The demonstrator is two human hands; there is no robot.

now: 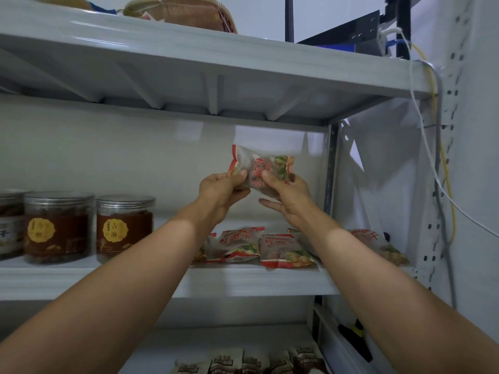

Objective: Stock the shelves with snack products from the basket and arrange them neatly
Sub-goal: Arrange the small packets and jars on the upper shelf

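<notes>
Head view: one snack bag (263, 168) is held up above the middle shelf (243, 282), pinched at its lower edge by the left hand (222, 188) and the right hand (290, 197). Three like bags (283, 251) are laid flat on the shelf below. Two jars (124, 228) are stood well to the left.

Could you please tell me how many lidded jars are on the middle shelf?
3, side by side at the left of the shelf: one jar cut by the frame edge, a second, a third. More may sit beyond it.
</notes>
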